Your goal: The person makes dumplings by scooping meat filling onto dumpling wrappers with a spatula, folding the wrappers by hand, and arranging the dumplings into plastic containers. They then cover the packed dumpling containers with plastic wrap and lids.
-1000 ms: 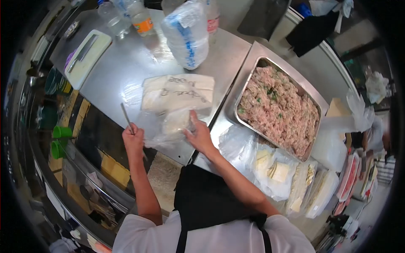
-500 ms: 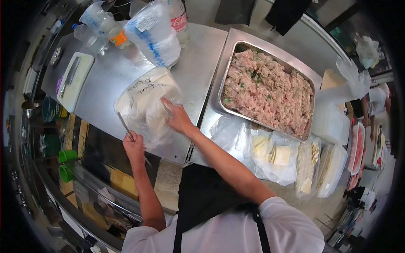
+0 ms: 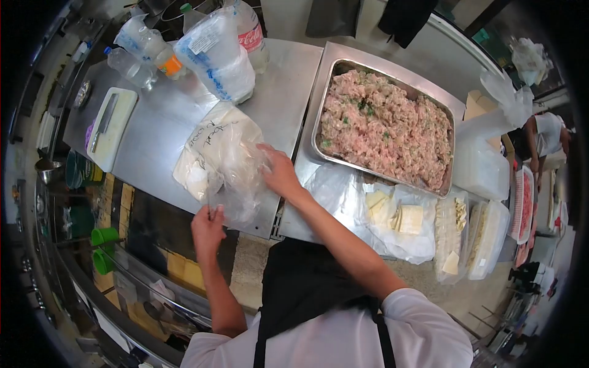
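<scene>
A clear plastic bag point(image 3: 240, 161) with black handwriting lies on the steel table, round a stack of pale, flat sheets point(image 3: 195, 181). My right hand point(image 3: 282, 175) grips the bag's right side, its fingertips partly hidden by the plastic. At the bag's near left edge, my left hand point(image 3: 208, 230) is closed, thumb against fingers. A narrow greyish edge rises just above that fist; I cannot tell whether it is the thin metal tool seen earlier or a fold of plastic.
A deep metal tray point(image 3: 319, 132) of minced meat point(image 3: 389, 129) stands to the right. Opened pale sheets point(image 3: 408, 219) lie on plastic below it. A knife point(image 3: 105, 122) rests on a white board point(image 3: 121, 132) at left. Bottles and a filled bag point(image 3: 218, 58) stand behind.
The thin metal tool that stuck out of my left fist no longer shows clearly. My left hand has moved slightly right and down; the bag's left side looks more open, baring the pale sheets.
</scene>
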`<state>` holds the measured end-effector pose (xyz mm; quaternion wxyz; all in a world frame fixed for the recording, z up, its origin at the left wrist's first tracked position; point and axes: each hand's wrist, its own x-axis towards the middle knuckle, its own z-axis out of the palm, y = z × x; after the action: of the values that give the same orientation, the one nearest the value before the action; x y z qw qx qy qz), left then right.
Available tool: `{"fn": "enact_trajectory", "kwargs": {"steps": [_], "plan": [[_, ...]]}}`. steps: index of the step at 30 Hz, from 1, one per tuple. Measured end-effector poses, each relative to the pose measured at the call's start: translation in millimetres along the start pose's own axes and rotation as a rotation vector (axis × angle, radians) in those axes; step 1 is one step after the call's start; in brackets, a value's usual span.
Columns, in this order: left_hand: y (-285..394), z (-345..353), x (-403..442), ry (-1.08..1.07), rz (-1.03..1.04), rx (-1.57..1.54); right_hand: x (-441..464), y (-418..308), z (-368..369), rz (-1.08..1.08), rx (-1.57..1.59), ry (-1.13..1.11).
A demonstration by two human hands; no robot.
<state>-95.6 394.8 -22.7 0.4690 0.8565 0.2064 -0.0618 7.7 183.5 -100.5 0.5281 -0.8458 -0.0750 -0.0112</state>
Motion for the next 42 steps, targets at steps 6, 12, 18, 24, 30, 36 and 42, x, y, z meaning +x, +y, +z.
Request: {"fn": "enact_trajectory", "kwargs": {"steps": [6, 12, 18, 24, 30, 36, 42], "plan": [[54, -59, 0, 0.120, 0.219, -0.063, -71, -30, -79, 0.118, 0.162, 0.001], [125, 32, 6, -0.346, 0.354, -0.276, -186, -34, -171, 0.252, 0.249, 0.212], [209, 207, -70, -1.127, 0.577, -0.122, -309, -42, -294, 0.396, 0.294, 1.086], [305, 388, -200, -1.390, 1.021, 0.166, -493, 20, -409, 0.419, 0.133, 1.792], [382, 607, -301, -1.074, 1.290, 0.224, -606, 133, -473, 0.627, 0.617, 1.993], [365, 716, -337, -0.811, 1.244, 0.505, -611, 178, -507, 0.559, 1.154, 1.672], [352, 742, -331, -0.876, 1.002, 0.436, -600, 203, -501, 0.346, 1.281, 1.672]]}}
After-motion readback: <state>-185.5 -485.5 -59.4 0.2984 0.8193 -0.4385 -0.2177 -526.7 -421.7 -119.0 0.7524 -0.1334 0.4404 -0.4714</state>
